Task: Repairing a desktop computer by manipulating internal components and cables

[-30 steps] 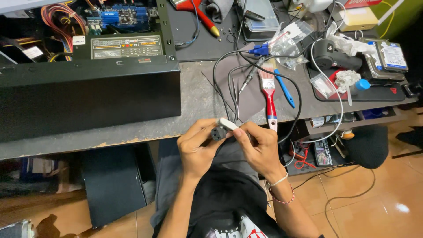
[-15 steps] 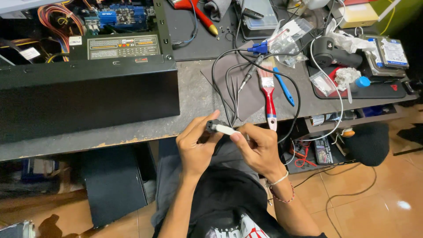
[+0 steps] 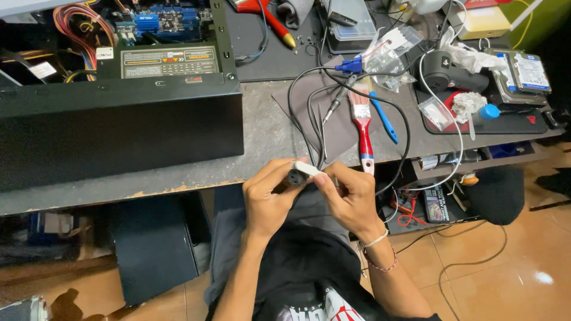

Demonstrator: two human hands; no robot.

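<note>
Just off the near edge of the grey table (image 3: pixel 262 128), both hands together on a small black plug (image 3: pixel 294 177): left hand (image 3: pixel 267 199) pinched round it, right hand (image 3: pixel 351 199) gripping its white strip (image 3: pixel 308 169). Black cable (image 3: pixel 309 119) running up across the tabletop. Beside it, a red-handled brush (image 3: pixel 363 128) and blue pen (image 3: pixel 384 117); at left, an open computer case (image 3: pixel 119 119).
</note>
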